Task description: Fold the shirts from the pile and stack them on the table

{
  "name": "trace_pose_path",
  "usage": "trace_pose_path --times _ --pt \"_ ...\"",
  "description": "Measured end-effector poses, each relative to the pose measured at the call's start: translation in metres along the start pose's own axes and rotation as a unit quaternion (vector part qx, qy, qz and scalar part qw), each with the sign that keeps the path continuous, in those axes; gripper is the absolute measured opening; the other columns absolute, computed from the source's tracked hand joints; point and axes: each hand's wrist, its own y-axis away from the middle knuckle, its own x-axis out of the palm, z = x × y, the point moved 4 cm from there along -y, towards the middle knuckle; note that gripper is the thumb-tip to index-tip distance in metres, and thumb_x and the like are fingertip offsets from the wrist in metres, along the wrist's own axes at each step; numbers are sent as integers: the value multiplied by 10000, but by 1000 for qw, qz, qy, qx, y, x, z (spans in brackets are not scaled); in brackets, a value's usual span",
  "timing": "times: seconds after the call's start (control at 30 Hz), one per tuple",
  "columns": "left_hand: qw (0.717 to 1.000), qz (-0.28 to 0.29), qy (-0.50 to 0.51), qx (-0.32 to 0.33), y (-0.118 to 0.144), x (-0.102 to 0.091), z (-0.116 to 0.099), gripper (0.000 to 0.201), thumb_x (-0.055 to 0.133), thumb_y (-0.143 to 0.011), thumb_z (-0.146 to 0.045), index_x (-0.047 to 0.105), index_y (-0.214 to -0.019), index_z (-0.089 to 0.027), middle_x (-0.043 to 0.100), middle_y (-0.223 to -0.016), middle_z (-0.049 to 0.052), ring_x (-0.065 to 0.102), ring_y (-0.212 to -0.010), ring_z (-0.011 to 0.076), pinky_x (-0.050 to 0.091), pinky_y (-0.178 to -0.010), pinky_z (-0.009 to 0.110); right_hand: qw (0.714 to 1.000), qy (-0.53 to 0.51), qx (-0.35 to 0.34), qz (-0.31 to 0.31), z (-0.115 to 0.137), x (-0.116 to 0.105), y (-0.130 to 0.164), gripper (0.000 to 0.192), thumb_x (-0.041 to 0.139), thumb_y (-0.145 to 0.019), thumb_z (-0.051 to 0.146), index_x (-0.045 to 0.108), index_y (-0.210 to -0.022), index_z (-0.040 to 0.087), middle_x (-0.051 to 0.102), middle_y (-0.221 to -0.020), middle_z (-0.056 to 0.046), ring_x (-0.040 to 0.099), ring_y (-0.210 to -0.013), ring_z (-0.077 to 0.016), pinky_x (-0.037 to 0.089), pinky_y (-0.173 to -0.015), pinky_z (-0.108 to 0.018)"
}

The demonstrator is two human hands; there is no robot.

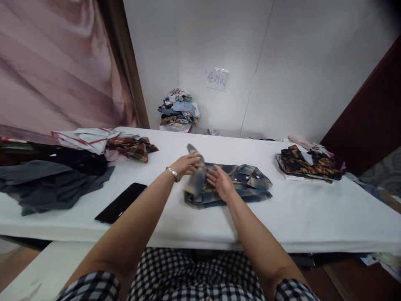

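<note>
Right now the left hand (187, 164) has its grip closed on a raised fold of the plaid shirt (241, 184), which lies mid-counter (297, 217); the right hand (221, 181) presses flat on it, holding nothing. If that press slackens, the fold could slide askew — the phone (121, 202) at eight o'clock sits clear.

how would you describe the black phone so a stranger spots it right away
Start at the long white table and look to its near left part, just left of the person's left forearm. The black phone lies flat there, screen dark, beside the heap of dark grey cloth. It is the only hard, glossy, straight-edged slab among soft crumpled garments.
</note>
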Motion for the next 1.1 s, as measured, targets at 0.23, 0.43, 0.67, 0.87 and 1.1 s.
trace_pose_path --times 0.23,0.43,0.67,0.87,1.1 --pt "997 -41 69 12 0 39 20 445 584 -846 -403 586 -1184 -113 667 -1153 179 674 -989 237 561 -850 376 997 -45 53 -28 -15 -38 5 532 558 -821 406 484 -1313 215 733 -1031 -71 701 -929 -257 574 -801 -416" --pt "997 -73 -18 26 16 50 65 481 500 -881 -423 555 -1264 -137 598 -1307 171 553 -1233 257 437 -1046 391 993 -50 22 -108 -10 -51 -6 738 594 -716 208 396 -1426 236 736 -1028 -37 704 -886 -241 574 -817 -395" --pt "991 -15 -73 107 24 77 64 520 556 -828 -423 544 -1296 -197 515 -1429 101 459 -1331 261 315 -1154 416 976 118 40 -178 -7 -87 -10 711 557 -699 163 463 -1403 205 698 -1163 -68 685 -959 -221 552 -846 -366" --pt "986 -15 -105 127 21 79 77 526 501 -849 -456 524 -1311 -207 492 -1447 98 474 -1312 247 321 -1154 410 932 316 -62 -164 -12 -101 -15 575 532 -744 171 574 -1313 237 649 -1275 -43 608 -1157 -206 444 -1038 -375" --pt "994 -18 -84 64 21 76 67 530 532 -838 -432 514 -1312 -194 601 -1308 114 620 -1106 252 478 -981 390 904 391 -32 -172 -11 -105 -12 538 547 -751 151 618 -1278 231 659 -1263 -49 602 -1180 -218 420 -1067 -386"
